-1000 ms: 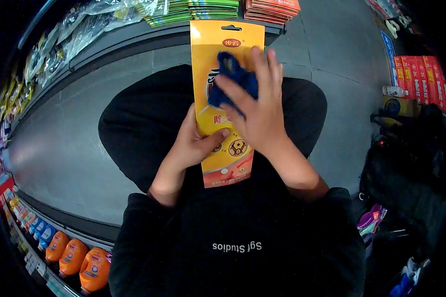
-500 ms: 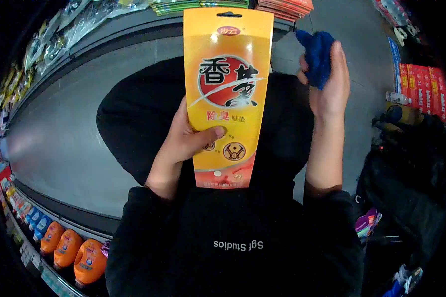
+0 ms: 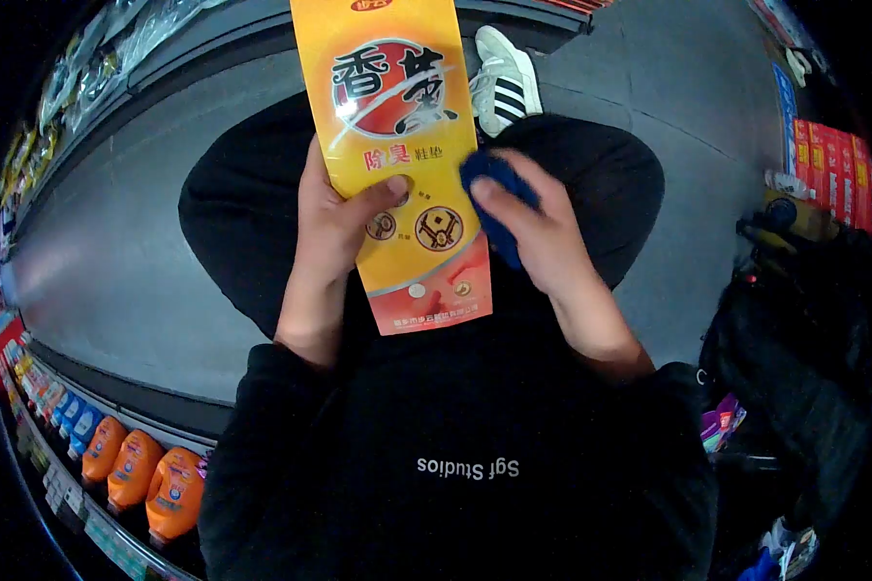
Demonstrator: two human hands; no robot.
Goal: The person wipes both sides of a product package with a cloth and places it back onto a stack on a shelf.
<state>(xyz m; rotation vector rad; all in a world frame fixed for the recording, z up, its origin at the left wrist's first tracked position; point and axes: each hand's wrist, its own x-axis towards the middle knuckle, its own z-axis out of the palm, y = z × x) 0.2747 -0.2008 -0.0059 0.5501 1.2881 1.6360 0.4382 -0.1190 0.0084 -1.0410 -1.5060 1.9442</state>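
Observation:
A yellow insole packet (image 3: 407, 194) with red and black Chinese lettering is tilted in front of my lap, its top cut off by the upper edge of the view. My left hand (image 3: 329, 218) grips it from the left side, thumb across the front and fingers hidden behind. A dark blue cloth (image 3: 502, 218) is bunched in my right hand (image 3: 538, 218), thumb over it. The cloth is at the packet's right edge; blur keeps me from telling whether it presses on the front.
Orange detergent bottles (image 3: 136, 470) line a low shelf at the lower left. Bagged goods (image 3: 97, 63) fill the upper left shelf. Red boxes (image 3: 828, 169) and a black bag (image 3: 785, 358) are on the right. My white shoe (image 3: 504, 82) rests on the grey floor (image 3: 136, 223).
My right hand has brought the blue cloth down and left to the packet's edge. The packet has shifted up and left and tilted, still in my left hand. A shoe has come into view.

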